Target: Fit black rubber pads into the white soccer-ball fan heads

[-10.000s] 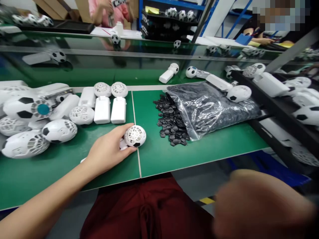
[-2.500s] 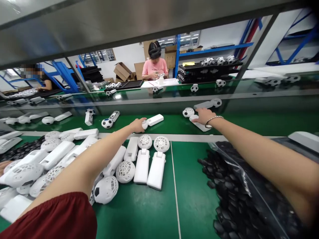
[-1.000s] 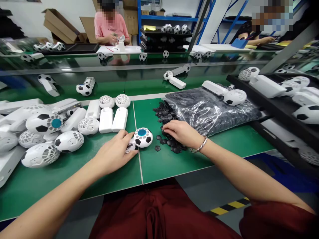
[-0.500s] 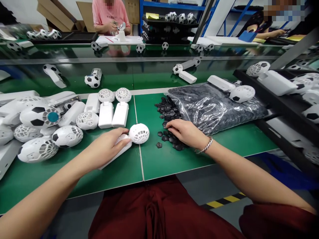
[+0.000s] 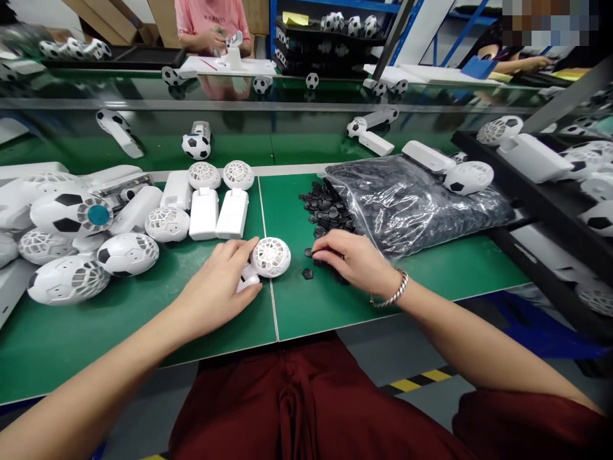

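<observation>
My left hand (image 5: pixel 215 291) is closed around the white body of a device with a round, football-style head (image 5: pixel 271 257). The head's openwork face points up, and my palm covers most of the body. Over the green tabletop, the thumb and fingertips of my right hand (image 5: pixel 352 259) are pinched at a small black pentagon piece (image 5: pixel 309 253). Another loose pentagon piece (image 5: pixel 307 274) lies just in front of it. Behind my right hand, a heap of black pieces (image 5: pixel 323 204) spills from a clear plastic bag (image 5: pixel 397 201).
To the left are piled white football-headed devices (image 5: pixel 127 254), with two standing upright (image 5: pixel 232 214) near the middle. Black trays (image 5: pixel 541 191) holding more devices stand at the right. A conveyor (image 5: pixel 297 137) crosses behind, with a person in a pink shirt (image 5: pixel 213 22) beyond it.
My left hand has shifted slightly right, and the device's head has turned its openwork face upward. My right fingertips have moved a little left and down to a pentagon piece. Devices on the near conveyor moved right.
</observation>
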Demonstrator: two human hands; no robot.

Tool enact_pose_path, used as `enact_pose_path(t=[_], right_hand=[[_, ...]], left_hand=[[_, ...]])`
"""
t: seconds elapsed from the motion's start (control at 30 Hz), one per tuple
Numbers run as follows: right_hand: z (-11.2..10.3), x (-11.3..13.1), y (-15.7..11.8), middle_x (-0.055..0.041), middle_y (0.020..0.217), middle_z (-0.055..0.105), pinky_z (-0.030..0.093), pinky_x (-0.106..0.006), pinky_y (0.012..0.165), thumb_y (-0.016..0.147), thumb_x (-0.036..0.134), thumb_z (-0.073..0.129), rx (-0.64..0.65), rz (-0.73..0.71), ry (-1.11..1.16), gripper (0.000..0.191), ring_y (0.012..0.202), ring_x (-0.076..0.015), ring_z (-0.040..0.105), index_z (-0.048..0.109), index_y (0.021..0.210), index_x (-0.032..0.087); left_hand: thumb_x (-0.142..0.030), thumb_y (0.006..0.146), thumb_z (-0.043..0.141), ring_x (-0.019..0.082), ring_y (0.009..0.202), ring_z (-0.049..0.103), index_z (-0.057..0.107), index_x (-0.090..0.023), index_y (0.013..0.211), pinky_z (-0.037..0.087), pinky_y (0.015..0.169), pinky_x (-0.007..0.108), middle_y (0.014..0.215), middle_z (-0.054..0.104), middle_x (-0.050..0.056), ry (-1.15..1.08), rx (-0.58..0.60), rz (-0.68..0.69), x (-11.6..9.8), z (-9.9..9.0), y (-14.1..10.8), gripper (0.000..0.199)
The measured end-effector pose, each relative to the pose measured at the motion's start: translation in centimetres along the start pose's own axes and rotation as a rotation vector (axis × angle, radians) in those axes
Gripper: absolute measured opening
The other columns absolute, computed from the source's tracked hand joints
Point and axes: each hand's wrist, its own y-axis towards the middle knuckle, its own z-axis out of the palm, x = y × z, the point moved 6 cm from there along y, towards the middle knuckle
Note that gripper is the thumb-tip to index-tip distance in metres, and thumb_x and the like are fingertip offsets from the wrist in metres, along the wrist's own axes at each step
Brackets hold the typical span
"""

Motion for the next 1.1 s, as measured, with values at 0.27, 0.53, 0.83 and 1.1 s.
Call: enact_pose_path(t=[0.27, 0.53, 0.83, 1.1], right_hand=[[2.4, 4.0, 0.7, -0.0041, 0.085, 0.058, 0.045, -0.027, 0.077, 0.081, 0.019, 0.058, -0.051, -0.093, 0.287, 0.004, 0.083, -0.0136, 0.054, 0.061, 0.080, 0.016], [3.0, 3.5, 1.8, -0.0042, 0.092, 0.047, 0.042, -0.032, 0.084, 0.073, 0.019, 0.066, -0.086, -0.035, 0.327, 0.010, 0.091, -0.0152, 0.048, 0.057, 0.070, 0.016], [3.1, 1.8, 2.2, -0.0045, 0.098, 0.053, 0.044, -0.026, 0.070, 0.068, 0.026, 0.071, -0.028, 0.090, 0.398, 0.025, 0.093, -0.0155, 0.050, 0.049, 0.076, 0.017], [2.3, 1.1, -1.6, -0.0058, 0.091, 0.063, 0.044, -0.030, 0.076, 0.084, 0.025, 0.055, 0.179, -0.072, -0.101, 0.014, 0.089, -0.0181, 0.051, 0.065, 0.092, 0.018]], left_hand=[[-0.035, 0.072, 0.059, 0.025, 0.115, 0.046, 0.034, -0.023, 0.130, 0.041, 0.093, 0.037, 0.129, 0.043, 0.006, -0.155, -0.054, 0.071, -0.3, -0.1, 1.1, 0.064], [-0.043, 0.070, 0.062, 0.025, 0.106, 0.054, 0.043, -0.023, 0.122, 0.045, 0.085, 0.037, 0.121, 0.054, 0.005, -0.181, -0.095, 0.026, -0.4, -0.3, 1.4, 0.059], [-0.041, 0.072, 0.059, 0.024, 0.099, 0.058, 0.044, -0.025, 0.121, 0.047, 0.079, 0.034, 0.116, 0.058, 0.002, -0.125, -0.123, 0.025, -0.6, -0.2, 1.2, 0.054], [-0.028, 0.071, 0.055, 0.023, 0.106, 0.055, 0.042, -0.029, 0.126, 0.044, 0.088, 0.035, 0.125, 0.053, -0.001, -0.069, -0.049, 0.094, -1.3, 0.6, -0.2, 0.056]])
